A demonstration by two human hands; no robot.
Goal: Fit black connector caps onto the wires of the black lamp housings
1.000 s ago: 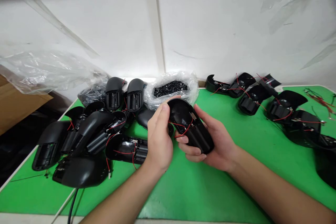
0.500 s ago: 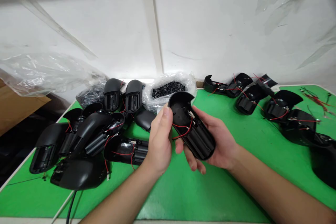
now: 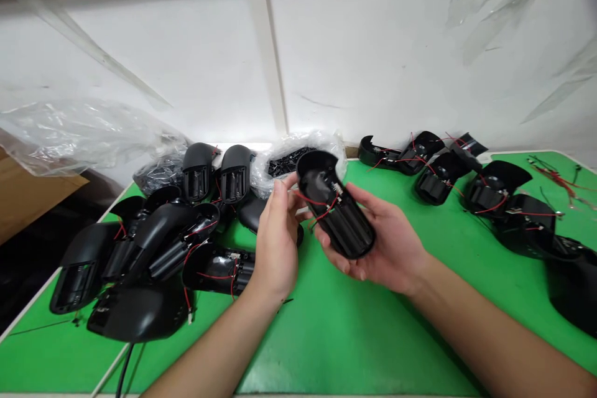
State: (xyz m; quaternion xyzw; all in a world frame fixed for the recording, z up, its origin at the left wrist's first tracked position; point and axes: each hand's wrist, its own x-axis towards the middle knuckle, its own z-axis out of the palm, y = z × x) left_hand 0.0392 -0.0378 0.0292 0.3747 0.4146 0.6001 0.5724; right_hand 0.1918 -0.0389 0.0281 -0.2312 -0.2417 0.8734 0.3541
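Observation:
A black curved housing (image 3: 347, 224) with a ribbed lower part and red wires is held up at the middle of the view. My right hand (image 3: 382, 239) is wrapped round its underside and right edge, fingertips showing at its lower left. My left hand (image 3: 280, 236) is upright at the housing's left side, thumb up, its fingers reaching behind toward the red wires (image 3: 308, 200). Whether those fingers pinch a wire is hard to make out.
Several black housings (image 3: 140, 311) are piled on the green table (image 3: 326, 342) at left; more (image 3: 497, 186) line the right side. A plastic bag (image 3: 336, 168) of small black parts stands behind my hands. Loose red wires (image 3: 555, 177) lie far right.
The housing in my right hand has risen slightly and tilted. My left hand has come off its upper left edge and moved a little left.

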